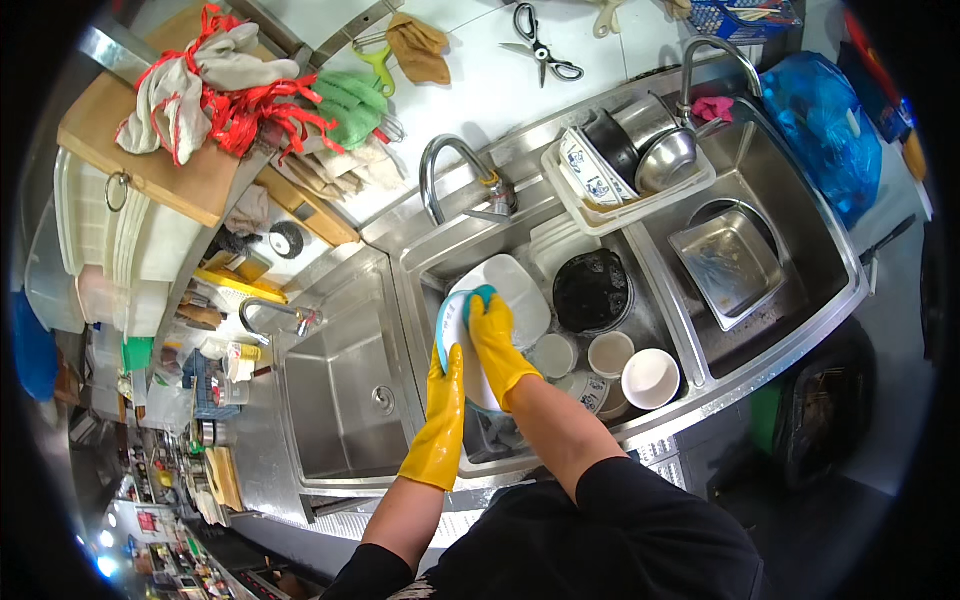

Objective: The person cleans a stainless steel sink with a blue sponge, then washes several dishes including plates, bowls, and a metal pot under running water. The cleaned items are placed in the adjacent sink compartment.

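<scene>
My left hand (447,379), in a yellow rubber glove, grips a white plate with a blue rim (453,322) that is tilted over the middle sink basin. A teal scouring pad (484,293) is held in my gloved right hand (491,326), pressed to the plate's face. Behind the plate a white plastic tub (517,289) sits in the basin. To its right lies a black round pan (592,291). Several small bowls, among them a white bowl (651,379), stand near the basin's front right corner. The plate's lower part is partly hidden by my right wrist.
A plastic basin (581,214) with patterned bowls and steel pots straddles the divider. The right basin holds a rectangular steel pan (729,262). A curved faucet (442,169) rises behind the middle basin. Left lies another sink basin (337,405). Kitchen scissors (541,52) hang on the wall.
</scene>
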`<state>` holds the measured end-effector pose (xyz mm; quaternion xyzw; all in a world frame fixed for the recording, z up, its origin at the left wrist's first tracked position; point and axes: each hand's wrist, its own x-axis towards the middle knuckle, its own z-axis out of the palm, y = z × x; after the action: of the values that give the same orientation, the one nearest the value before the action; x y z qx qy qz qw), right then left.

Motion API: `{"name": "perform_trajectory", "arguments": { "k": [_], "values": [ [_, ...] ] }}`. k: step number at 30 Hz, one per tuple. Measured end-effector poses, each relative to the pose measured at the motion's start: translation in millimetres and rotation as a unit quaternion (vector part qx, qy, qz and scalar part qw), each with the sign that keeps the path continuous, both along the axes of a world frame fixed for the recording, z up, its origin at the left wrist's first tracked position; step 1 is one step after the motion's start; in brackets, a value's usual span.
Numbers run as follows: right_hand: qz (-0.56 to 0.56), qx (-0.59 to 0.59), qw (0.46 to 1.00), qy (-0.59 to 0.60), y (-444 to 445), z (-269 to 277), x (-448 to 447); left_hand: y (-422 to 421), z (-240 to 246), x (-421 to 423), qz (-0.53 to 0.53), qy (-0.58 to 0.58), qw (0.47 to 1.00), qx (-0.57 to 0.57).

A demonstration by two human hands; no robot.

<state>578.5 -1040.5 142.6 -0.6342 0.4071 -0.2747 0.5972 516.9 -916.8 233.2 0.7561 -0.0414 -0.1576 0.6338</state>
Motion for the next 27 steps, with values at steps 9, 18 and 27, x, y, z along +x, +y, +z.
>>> {"name": "perform_trajectory", "arguments": {
  "k": [9,18,27],
  "values": [
    [0.427,0.356,0.799,-0.229,26.2,70.8,-65.3,14.6,23.2,58.6,0.134,0.116,0.982,-0.057],
    [0.269,-0.189,0.944,0.022,-32.4,3.4,-103.9,20.3,28.4,19.9,0.108,0.057,0.992,0.006],
    [0.204,0.110,0.945,-0.231,14.6,34.1,-24.2,3.3,26.2,-1.3,0.067,0.084,0.993,0.046]
  ]
}}
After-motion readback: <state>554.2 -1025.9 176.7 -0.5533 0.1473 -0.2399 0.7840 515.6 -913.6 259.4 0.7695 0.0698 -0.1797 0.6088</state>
